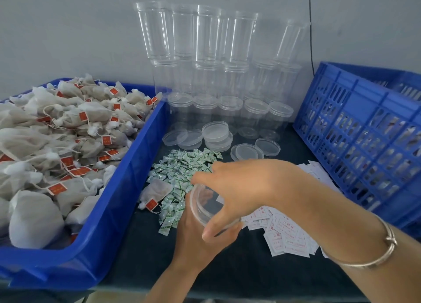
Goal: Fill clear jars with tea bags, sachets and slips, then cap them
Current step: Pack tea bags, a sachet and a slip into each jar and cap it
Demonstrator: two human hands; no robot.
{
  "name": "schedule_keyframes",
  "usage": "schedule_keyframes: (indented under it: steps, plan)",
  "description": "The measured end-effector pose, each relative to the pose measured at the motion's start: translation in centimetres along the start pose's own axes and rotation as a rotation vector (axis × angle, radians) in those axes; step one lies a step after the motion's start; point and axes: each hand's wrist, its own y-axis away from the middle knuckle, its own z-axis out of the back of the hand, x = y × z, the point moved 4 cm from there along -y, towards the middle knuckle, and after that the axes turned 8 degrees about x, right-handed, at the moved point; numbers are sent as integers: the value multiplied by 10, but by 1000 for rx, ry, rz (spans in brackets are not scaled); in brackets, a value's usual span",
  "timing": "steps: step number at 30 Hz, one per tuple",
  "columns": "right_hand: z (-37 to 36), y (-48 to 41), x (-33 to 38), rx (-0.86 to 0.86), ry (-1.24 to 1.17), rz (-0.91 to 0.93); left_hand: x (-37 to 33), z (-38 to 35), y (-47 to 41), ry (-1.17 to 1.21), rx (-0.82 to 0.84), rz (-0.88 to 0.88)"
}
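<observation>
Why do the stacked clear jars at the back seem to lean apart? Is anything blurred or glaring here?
Head view: the wide lens bends the picture's edges, so the jars fan outward; head view: the light is soft and even, with faint shadows and no harsh glare; head view: the crate on the right looks smeared, and the whole picture is slightly soft.

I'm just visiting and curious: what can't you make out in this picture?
Head view.
Clear jar: left hand and right hand wrap it, hiding contents and whether it's capped.
Slips: red print too small.
Blue crate: contents blurred behind its lattice wall.
Tea-bag bin: cut off by left edge.
</observation>
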Motion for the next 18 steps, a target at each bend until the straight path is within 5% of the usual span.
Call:
schedule_keyframes:
  steps: [6, 18]
  plan:
    - [5, 5, -11, -166, -60, 71, -5, 2, 0, 16, -55, -25]
    - [7, 27, -102, -341, -956, 434, -8, 3, 0, 11, -36, -90]
